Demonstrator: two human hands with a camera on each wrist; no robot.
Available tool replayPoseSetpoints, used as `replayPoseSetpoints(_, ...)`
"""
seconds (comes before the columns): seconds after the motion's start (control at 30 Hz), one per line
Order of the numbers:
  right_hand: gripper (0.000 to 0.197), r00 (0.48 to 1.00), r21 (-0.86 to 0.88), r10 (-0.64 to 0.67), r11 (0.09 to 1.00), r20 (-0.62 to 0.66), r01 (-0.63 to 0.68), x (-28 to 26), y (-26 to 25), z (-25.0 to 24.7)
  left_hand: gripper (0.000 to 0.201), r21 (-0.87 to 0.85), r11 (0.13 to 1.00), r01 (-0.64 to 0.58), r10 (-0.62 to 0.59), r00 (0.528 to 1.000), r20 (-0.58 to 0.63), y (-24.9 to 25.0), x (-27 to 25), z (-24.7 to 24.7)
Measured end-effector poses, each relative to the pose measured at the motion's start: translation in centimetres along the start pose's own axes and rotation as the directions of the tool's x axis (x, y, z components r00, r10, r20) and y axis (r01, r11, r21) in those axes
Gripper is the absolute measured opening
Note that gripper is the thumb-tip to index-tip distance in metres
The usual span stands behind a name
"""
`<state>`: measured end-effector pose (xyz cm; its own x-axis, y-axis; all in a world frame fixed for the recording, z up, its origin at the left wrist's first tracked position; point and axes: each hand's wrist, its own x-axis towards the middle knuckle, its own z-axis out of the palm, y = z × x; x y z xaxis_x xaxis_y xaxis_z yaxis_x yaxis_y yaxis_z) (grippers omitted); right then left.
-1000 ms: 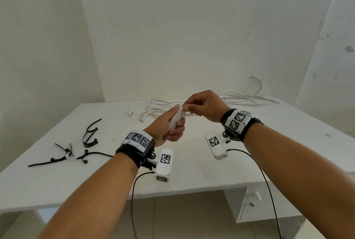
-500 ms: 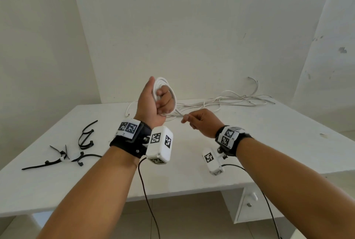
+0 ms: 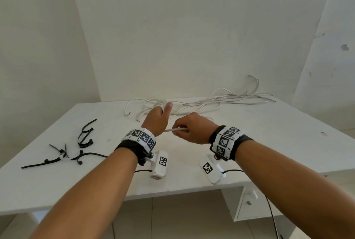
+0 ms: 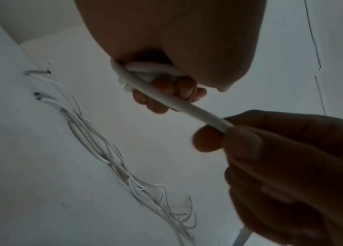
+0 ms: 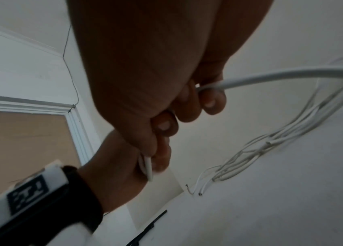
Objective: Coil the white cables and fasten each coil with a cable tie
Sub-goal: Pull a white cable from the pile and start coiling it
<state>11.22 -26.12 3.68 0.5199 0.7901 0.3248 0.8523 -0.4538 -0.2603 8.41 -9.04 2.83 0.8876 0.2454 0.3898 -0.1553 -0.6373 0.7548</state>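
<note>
Left hand (image 3: 157, 118) is above the worktop (image 3: 278, 142), fingers curled round a small coil (image 4: 145, 69) of white cable, thumb sticking up. The left wrist view shows a few turns bunched in the palm, fingertips (image 4: 184, 87) folded over them.

Right hand (image 3: 192, 131) sits just beside the left hand, nearer the body, closed round the same white cable (image 4: 187, 108). Thumb and forefinger pinch it; the other fingers are curled in. A short straight run of cable spans the gap between the two hands and looks taut. In the right wrist view the cable leaves the right hand's fingers (image 5: 212, 101) and arcs off toward the loose cables.

Loose white cables (image 3: 221, 102) lie in a tangled strand on the worktop beyond both hands, stretching away past the right hand; bare ends are visible beyond the left hand.

Black cable ties (image 3: 84, 139) are scattered on the worktop, well to the left of the left hand, untouched. Some are looped, some straight.

Both wrists carry marker bands and white camera units with black leads. A drawer unit (image 3: 247, 204) sits under the worktop below the right forearm.
</note>
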Motion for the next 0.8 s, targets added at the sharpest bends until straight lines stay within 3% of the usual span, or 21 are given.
replayPoseSetpoints(0.17,0.012,1.0,0.04,-0.023,0.999,-0.021,0.024,-0.2,0.4,-0.6,0.057,0.109,0.993,0.054,-0.075,0.976,0.206,-0.5,-0.3,0.3)
replayPoseSetpoints(0.27,0.004,0.996,0.127,-0.053,0.99,-0.071,0.062,-0.2,0.6,-1.1,0.075,0.173,0.983,0.066,-0.131,0.909,0.396,-0.4,-0.8,0.2)
replayPoseSetpoints(0.33,0.011,0.994,0.203,-0.037,0.978,-0.106,0.058,-0.2,1.0,-1.7,0.07,0.007,0.987,0.161,-0.142,0.842,0.52,-0.4,-1.4,0.2)
replayPoseSetpoints(0.43,0.023,0.986,0.369,0.056,0.93,-0.155,0.005,0.1,1.7,-2.6,0.062,-0.315,0.882,0.351,-0.082,0.772,0.63,-0.4,-2.2,0.3)
replayPoseSetpoints(0.67,0.007,0.968,0.493,0.113,0.87,-0.222,0.012,0.7,2.2,-3.3,0.037,-0.644,0.627,0.439,0.179,0.723,0.667,0.4,-2.4,-0.3)
replayPoseSetpoints(0.8,0.025,0.949,0.498,0.192,0.866,-0.252,-0.043,0.8,3.3,-3.0,0.033,-0.705,0.479,0.523,0.243,0.693,0.679,0.2,-2.2,-1.2)
